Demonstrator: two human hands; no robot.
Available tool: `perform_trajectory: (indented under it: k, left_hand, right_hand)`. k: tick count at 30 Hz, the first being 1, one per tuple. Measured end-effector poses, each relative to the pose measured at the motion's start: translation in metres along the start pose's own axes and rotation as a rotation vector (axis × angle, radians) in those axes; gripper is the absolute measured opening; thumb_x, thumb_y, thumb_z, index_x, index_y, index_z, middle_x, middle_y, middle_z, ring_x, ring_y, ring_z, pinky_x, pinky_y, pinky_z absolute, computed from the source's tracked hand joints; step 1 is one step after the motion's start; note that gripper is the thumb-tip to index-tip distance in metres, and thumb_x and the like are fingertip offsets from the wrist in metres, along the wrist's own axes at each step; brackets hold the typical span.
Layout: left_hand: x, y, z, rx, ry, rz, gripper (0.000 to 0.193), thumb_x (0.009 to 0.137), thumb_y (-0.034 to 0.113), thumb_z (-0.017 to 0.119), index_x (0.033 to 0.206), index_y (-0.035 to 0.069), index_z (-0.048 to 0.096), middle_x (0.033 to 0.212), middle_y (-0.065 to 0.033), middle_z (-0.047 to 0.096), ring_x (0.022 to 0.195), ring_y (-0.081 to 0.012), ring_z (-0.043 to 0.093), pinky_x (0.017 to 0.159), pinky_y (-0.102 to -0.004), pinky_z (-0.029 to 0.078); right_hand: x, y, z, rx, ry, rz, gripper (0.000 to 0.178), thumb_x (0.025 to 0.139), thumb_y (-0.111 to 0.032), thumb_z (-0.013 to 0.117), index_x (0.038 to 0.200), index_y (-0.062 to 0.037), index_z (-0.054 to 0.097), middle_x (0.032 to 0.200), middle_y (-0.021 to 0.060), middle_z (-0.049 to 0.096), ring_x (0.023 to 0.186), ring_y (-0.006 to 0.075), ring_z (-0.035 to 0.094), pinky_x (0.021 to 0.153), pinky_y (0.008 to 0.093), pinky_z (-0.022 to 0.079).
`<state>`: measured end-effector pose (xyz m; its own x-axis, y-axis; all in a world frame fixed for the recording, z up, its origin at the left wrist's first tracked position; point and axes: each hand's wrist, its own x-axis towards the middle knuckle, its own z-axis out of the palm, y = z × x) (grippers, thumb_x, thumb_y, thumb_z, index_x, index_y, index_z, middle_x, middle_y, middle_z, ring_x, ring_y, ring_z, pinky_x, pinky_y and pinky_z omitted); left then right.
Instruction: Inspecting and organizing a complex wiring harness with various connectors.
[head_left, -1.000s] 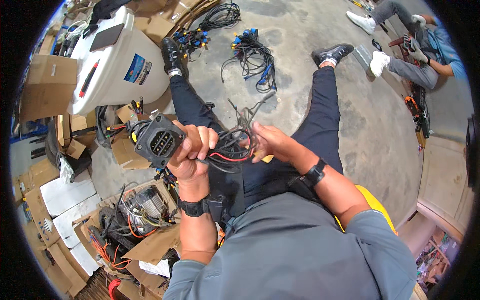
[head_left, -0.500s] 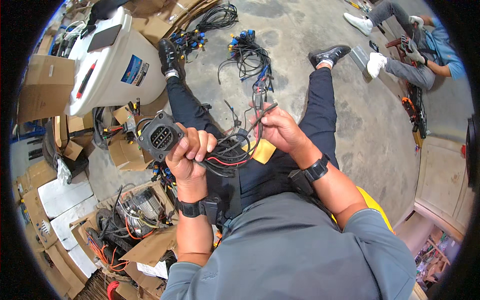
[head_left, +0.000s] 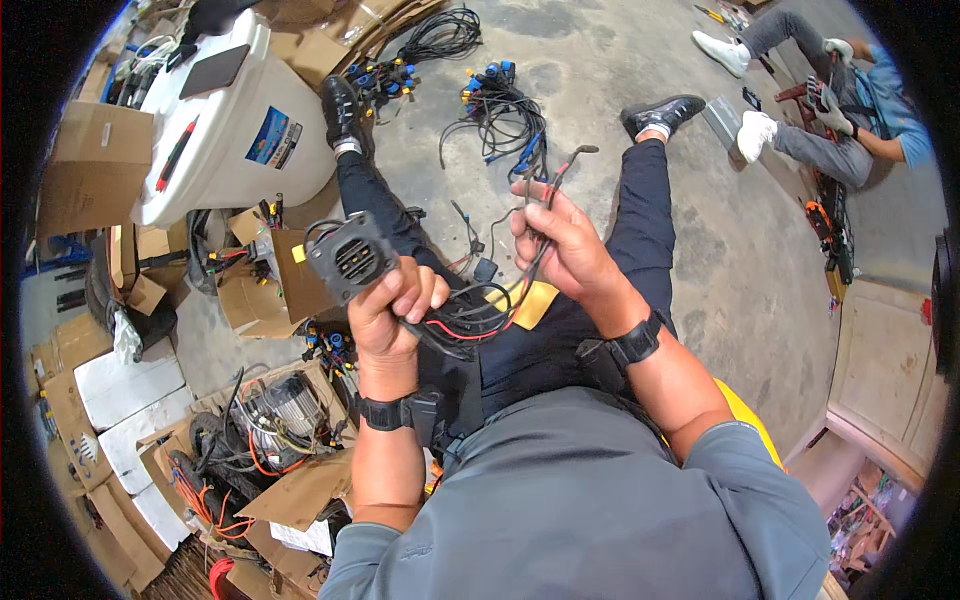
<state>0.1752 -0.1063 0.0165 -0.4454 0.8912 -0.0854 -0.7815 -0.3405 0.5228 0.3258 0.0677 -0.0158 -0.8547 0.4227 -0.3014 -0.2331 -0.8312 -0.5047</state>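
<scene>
In my left hand (head_left: 390,308) is a black square-flanged connector (head_left: 354,260), its slotted face turned up and outward. From it a bundle of black cables with a red wire (head_left: 462,328) loops across to the right, over my lap. My right hand (head_left: 562,245) holds the cable ends (head_left: 546,195) between thumb and fingers, and one bent tip sticks out beyond the fingertips. Below the cables a yellow piece (head_left: 528,303) lies on my lap. A thin wire with a small dark block (head_left: 485,270) sits between my legs.
A pile of black cables with blue connectors (head_left: 500,110) lies on the floor between my feet. At the left stands a white tub (head_left: 290,175) with a phone and red pen on its lid. Cardboard boxes (head_left: 262,300) crowd the lower left. Another person (head_left: 850,110) sits far right.
My right hand has moved slightly right, and the cable ends now stick out farther past its fingers. The connector in my left hand has shifted right and tilted a little.
</scene>
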Motion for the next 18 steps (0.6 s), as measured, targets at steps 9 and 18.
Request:
perform_trajectory:
  k: [9,18]
  left_hand:
    - [0.008,-0.029,0.000,0.154,0.307,0.046,0.020,0.080,0.005,0.063,0.097,-0.005,0.063,0.088,-0.0130,0.066,0.079,-0.0227,0.065,0.075,-0.0340,0.053]
    - [0.011,-0.035,0.000,0.129,0.350,0.081,0.029,0.079,-0.001,0.061,0.108,-0.004,0.061,0.105,-0.0159,0.066,0.090,-0.0238,0.066,0.084,-0.0343,0.054]
  right_hand:
    - [-0.003,0.003,0.037,-0.940,-0.273,-0.133,0.044,0.091,-0.025,0.064,0.125,-0.0004,0.052,0.106,0.0045,0.061,0.103,0.0103,0.052,0.091,0.0276,0.044]
    - [-0.001,0.009,0.043,-0.769,-0.311,-0.124,0.036,0.099,-0.028,0.052,0.117,0.0029,0.056,0.115,0.0120,0.063,0.105,0.0157,0.058,0.094,0.0315,0.045]
